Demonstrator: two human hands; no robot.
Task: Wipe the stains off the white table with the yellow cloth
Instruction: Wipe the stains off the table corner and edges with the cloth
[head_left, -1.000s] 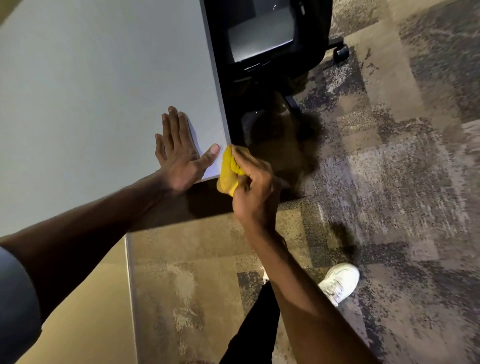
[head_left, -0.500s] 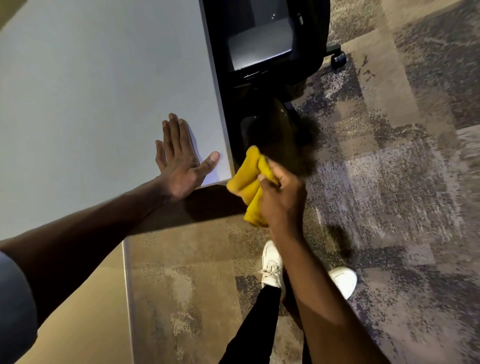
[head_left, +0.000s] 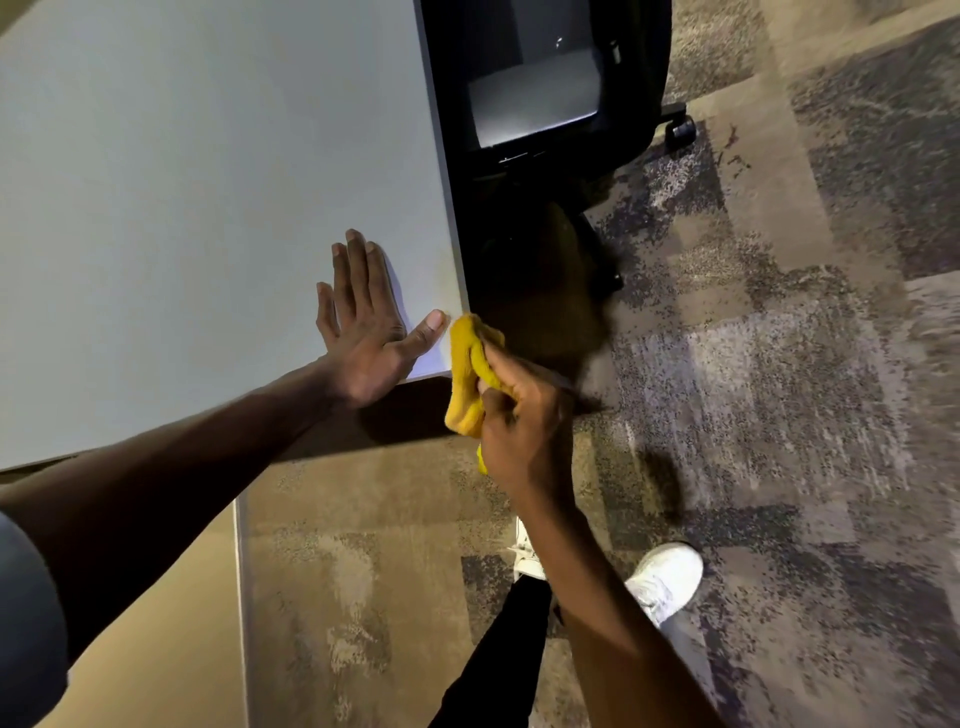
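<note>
The white table (head_left: 208, 208) fills the upper left, its near right corner at centre. My left hand (head_left: 366, 327) lies flat on the tabletop by that corner, fingers spread, thumb pointing right. My right hand (head_left: 519, 421) grips the bunched yellow cloth (head_left: 467, 374) and presses it against the table's corner and right edge. A faint brownish smear (head_left: 441, 260) shows along the table's right edge above the thumb. Part of the cloth is hidden inside my fist.
A black office chair (head_left: 545, 104) on casters stands right of the table edge. Patterned carpet (head_left: 779, 364) covers the floor. My white shoes (head_left: 665, 577) and a dark trouser leg are below. A tan panel (head_left: 156, 649) stands under the table at lower left.
My right hand pulled the cloth down off the corner half a second ago, then brought it back up against the table's corner. My left hand stayed flat in place.
</note>
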